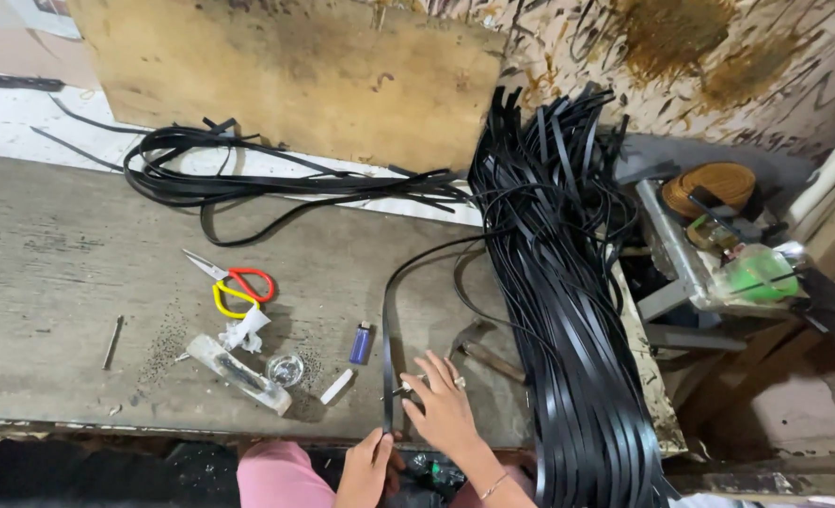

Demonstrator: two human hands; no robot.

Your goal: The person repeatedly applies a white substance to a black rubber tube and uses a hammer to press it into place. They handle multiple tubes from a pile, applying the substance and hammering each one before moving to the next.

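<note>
Head view: at 6 o'clock the left hand (368, 468) pinches the near end of a black strap (388, 362) at the workbench (50, 254) edge. The right hand (444, 406), fingers spread flat, presses that strap just beside it, with the strap bundle (568, 310) at 3 o'clock and a blue lighter (361, 343) at 10 o'clock.

Left grip (368, 468) curled shut low near the body; right grip (443, 404) laid flat, fingers (433, 369) spread forward, wrist bent inward

Scissors (234, 284) with red and yellow handles are seen at nine o'clock on the workbench (50, 254). A purple lighter (361, 343) is placed near centre. A wooden board (295, 75) is propped at twelve o'clock.
</note>
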